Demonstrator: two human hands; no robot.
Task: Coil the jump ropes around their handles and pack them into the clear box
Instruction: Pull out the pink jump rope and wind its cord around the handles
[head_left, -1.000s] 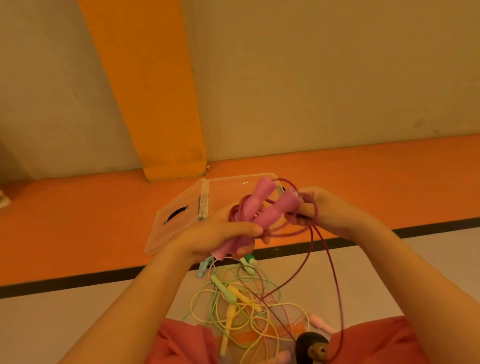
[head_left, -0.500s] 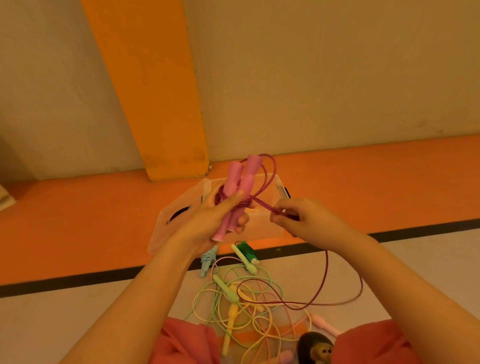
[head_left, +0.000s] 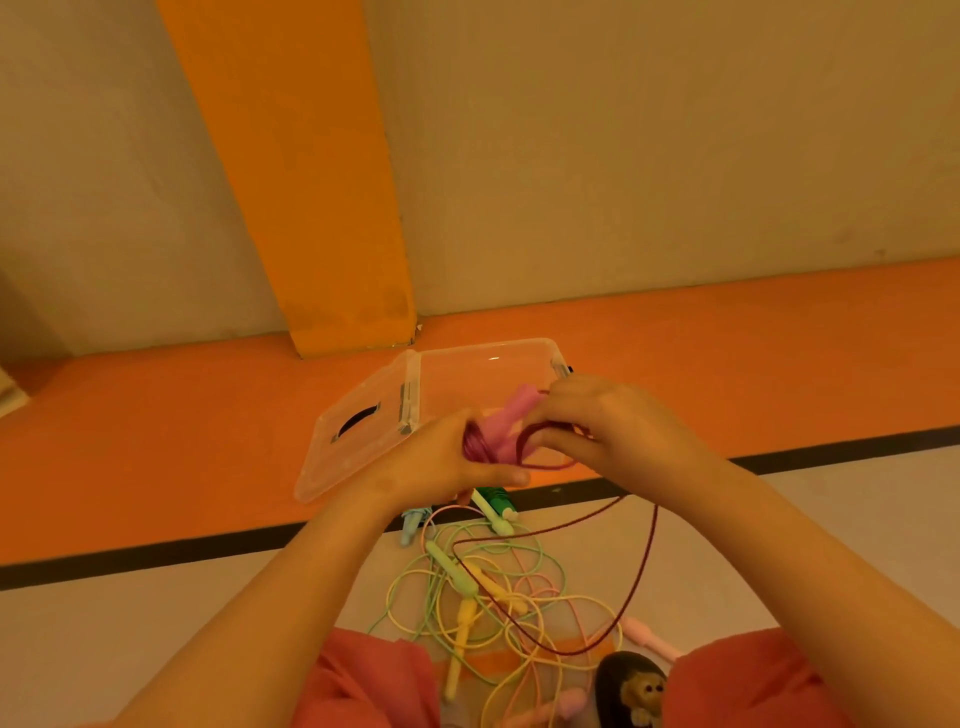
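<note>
Right hand (head_left: 602, 421), rope (head_left: 641, 571) closer to handles (head_left: 506, 418)

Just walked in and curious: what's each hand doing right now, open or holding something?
Left hand: closed around the pink handles.
Right hand: closed, pinching the dark red rope.
</note>
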